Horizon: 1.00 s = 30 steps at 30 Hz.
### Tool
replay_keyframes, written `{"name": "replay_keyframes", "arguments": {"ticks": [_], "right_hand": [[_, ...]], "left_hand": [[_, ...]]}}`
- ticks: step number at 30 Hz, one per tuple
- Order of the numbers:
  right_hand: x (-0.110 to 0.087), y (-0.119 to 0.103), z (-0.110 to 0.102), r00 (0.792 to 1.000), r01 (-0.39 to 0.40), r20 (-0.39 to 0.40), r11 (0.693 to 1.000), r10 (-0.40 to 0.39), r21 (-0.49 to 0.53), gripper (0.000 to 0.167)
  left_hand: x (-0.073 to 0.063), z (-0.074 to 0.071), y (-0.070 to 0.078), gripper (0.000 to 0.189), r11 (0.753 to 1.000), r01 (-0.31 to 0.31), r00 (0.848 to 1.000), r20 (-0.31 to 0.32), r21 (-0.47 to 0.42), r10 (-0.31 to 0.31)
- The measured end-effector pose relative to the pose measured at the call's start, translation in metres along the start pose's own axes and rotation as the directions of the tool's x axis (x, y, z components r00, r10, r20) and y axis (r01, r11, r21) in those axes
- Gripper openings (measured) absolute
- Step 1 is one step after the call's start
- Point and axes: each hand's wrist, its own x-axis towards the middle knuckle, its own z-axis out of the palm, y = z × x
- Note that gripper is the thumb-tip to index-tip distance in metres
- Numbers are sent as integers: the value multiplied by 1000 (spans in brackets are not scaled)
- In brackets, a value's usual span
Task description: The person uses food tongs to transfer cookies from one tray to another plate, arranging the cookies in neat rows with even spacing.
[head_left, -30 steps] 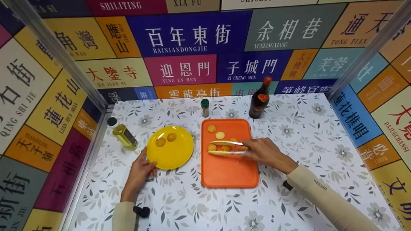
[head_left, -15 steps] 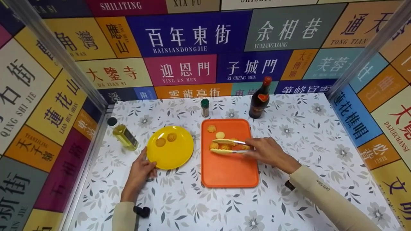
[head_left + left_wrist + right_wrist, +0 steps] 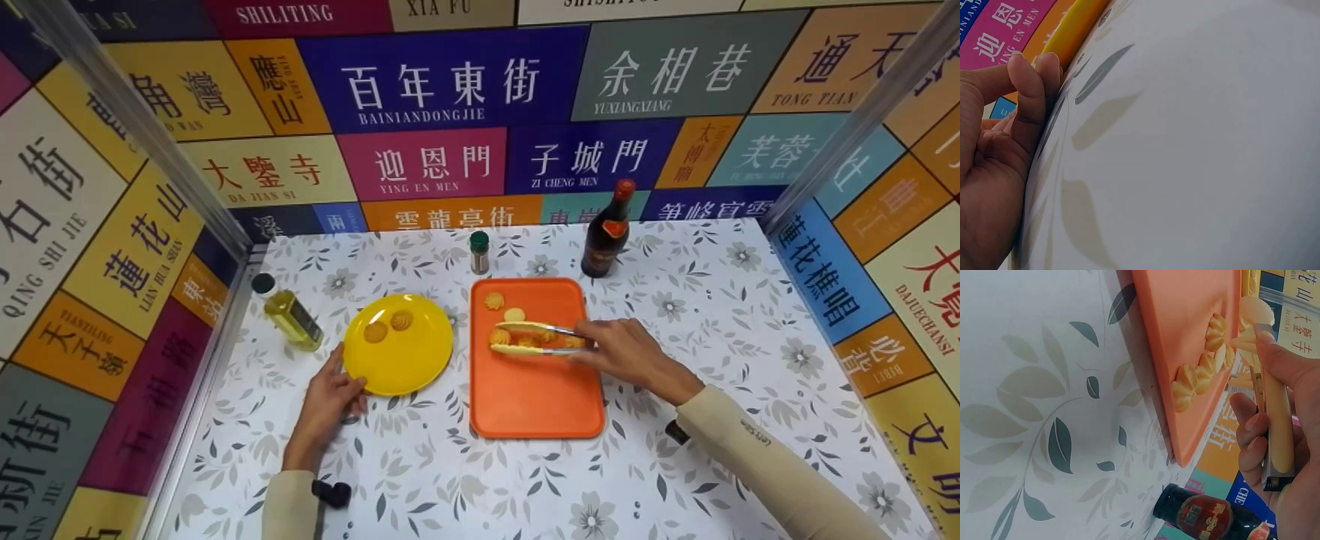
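My right hand (image 3: 630,356) grips a pair of tongs (image 3: 559,330) with cream heads and metal arms, low over the orange tray (image 3: 536,401). The tongs' two heads stand apart, with a piped cookie (image 3: 499,337) between them near the tips. Several more piped cookies (image 3: 1216,332) lie on the tray, partly hidden by the tongs in the head view. A smooth pale round cookie (image 3: 514,315) lies just above the tongs. On the left, my left hand (image 3: 328,394) holds the near left rim of the yellow plate (image 3: 401,367), which bears two cookies (image 3: 401,321).
Left of the plate stands an oil bottle (image 3: 292,315) with a black cap. Behind the tray are a small green-capped jar (image 3: 479,253) and a dark red-capped bottle (image 3: 606,232). Lettered panels (image 3: 442,82) wall in the flower-patterned table (image 3: 420,465) at the back and sides.
The tongs have shifted slightly right and then a little up toward the back of the tray, with the right hand following. My left hand and the plate have stayed in place.
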Motion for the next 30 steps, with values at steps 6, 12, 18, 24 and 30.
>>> {"name": "replay_keyframes", "arguments": {"ticks": [6,12,18,24,30], "right_hand": [[2,-2,-2,1000,0,-4,1000,0,4,27],[3,-3,-1,1000,7,-15,1000,-7,9,28],[5,-4,0,1000,-2,-7,1000,2,10,27],[8,-6,-1,1000,-9,-11,1000,9,17,28],[10,-9,1,999,8,-32,1000,-8,-3,31]], "left_hand": [[1,0,0,86,1000,19,1000,-2,6,-19],[1,0,0,86,1000,11,1000,-3,4,-11],[1,-1,-1,87,1000,19,1000,0,1,-19],[1,-1,0,86,1000,29,1000,-4,-7,-29],[0,-1,-1,84,1000,-16,1000,6,-9,16]]}}
